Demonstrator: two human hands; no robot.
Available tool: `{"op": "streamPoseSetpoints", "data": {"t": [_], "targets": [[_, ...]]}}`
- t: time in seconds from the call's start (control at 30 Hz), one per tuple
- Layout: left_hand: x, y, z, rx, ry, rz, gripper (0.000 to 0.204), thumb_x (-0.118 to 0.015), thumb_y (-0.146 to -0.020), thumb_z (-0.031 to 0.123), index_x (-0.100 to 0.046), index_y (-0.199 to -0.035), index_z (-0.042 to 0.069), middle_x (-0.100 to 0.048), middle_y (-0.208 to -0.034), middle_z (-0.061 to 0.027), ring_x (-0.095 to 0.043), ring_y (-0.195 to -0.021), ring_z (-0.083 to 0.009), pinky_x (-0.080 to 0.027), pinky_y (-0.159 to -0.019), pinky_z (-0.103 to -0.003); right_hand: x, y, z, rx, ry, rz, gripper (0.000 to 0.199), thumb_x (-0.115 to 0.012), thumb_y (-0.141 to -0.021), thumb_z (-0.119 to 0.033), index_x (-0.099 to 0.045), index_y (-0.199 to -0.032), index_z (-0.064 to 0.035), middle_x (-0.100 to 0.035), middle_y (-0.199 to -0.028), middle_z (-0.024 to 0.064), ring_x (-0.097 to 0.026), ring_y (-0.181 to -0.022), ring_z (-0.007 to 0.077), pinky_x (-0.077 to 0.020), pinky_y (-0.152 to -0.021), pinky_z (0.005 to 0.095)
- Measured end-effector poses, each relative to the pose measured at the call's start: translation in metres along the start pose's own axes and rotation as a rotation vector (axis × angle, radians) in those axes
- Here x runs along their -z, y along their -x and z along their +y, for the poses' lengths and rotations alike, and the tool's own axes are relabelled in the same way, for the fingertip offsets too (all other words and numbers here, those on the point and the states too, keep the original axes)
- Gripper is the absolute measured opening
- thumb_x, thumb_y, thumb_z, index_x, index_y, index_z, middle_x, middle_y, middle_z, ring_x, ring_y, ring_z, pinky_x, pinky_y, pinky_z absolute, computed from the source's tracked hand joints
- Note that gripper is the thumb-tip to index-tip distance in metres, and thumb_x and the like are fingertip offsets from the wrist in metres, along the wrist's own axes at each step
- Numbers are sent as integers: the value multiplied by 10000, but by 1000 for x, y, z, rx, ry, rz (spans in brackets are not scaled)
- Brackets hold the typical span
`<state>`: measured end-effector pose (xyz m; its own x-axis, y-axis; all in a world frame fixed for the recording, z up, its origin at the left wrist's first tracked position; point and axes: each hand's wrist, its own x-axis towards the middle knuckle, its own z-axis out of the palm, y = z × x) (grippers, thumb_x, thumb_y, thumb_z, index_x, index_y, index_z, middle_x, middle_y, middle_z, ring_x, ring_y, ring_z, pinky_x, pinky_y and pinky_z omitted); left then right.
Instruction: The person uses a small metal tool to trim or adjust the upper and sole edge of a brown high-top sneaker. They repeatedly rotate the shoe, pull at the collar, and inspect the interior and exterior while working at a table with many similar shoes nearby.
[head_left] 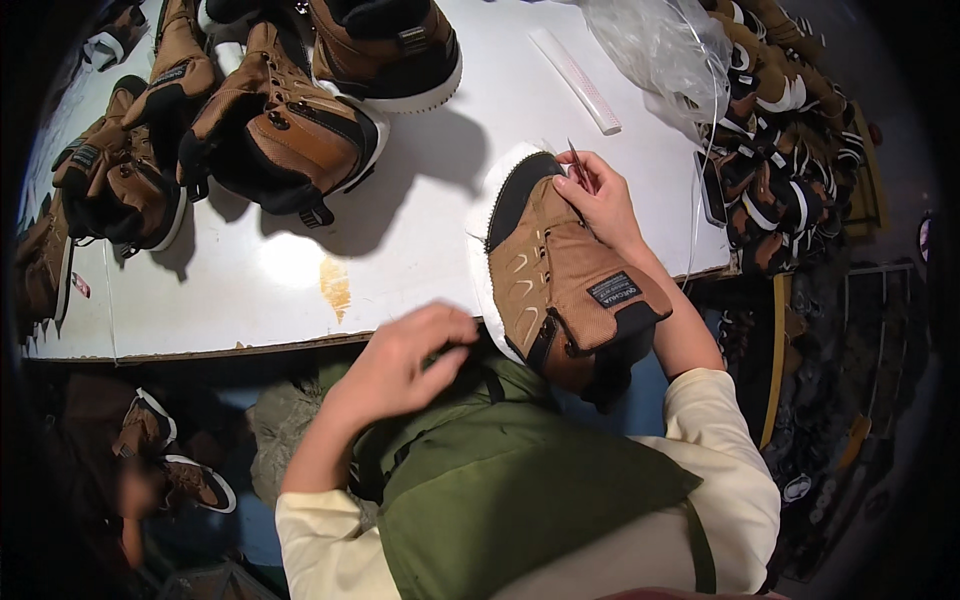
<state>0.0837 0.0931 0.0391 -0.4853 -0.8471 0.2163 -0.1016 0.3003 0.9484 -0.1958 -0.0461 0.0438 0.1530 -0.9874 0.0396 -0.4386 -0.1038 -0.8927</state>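
Observation:
A brown and black lace-up boot (560, 270) with a white sole is tilted over the table's front edge, its toe pointing up and away. My right hand (600, 205) is closed at its toe end and also has a slim pointed metal tool (578, 165), perhaps snips or tweezers, between its fingers. Just left of the boot's sole, my left hand (415, 355) is slightly blurred, its fingers curved and its thumb apart, with nothing visible in it.
Several similar boots (290, 130) stand on the white table (420, 250) at the left. A clear plastic bag (660, 50) and a pale strip (575, 80) lie toward the back. Many more shoes (780, 180) are piled at the right. Another person's blurred hand (137, 490) shows at lower left, near shoes.

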Motion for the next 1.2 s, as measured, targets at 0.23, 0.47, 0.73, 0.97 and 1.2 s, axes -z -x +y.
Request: {"op": "streamPoseSetpoints", "data": {"t": [0.23,0.47,0.73,0.97,1.2], "targets": [[-45,-103,-52,74,-184,486,348,-597,-767,66,-543,-1091,-49,-543,-1111,-194,-573,-984,-323,-460,-878,-356,-4,4,-5,-17,-68,14,298,-673,-826,-81,-575,-1078,45,-488,-816,-25,-438,-723,27,-383,-662,164],[-37,-135,-59,306,-143,375,705,-682,-711,151,-371,-1267,-152,-509,-1158,-312,-484,-1148,-423,-396,-988,-416,-6,5,4,-5,-181,35,322,-674,-826,-41,-561,-1115,44,-520,-928,17,-479,-740,20,-431,-653,159],[-25,-138,-61,441,232,143,492,-698,-757,69,-507,-1175,-106,-639,-945,-124,-611,-854,-168,-491,-765,-278,-15,12,-1,-73,-372,15,349,-664,-829,-25,-531,-1142,50,-564,-825,9,-502,-644,9,-420,-560,161],[-22,-126,-49,492,545,86,382,-654,-750,-20,-559,-1117,-55,-646,-932,-74,-604,-816,-114,-491,-754,-261,-9,16,-9,-100,-358,-85,375,-680,-814,-58,-526,-1137,53,-595,-782,9,-543,-660,37,-447,-592,184],[-37,-119,-38,446,840,194,431,-635,-701,-52,-555,-1125,-50,-645,-961,-75,-622,-811,-127,-506,-759,-249,-13,23,-21,-94,-428,-104,401,-677,-818,-109,-529,-1150,61,-594,-1048,95,-565,-957,119,-465,-842,257]]}}
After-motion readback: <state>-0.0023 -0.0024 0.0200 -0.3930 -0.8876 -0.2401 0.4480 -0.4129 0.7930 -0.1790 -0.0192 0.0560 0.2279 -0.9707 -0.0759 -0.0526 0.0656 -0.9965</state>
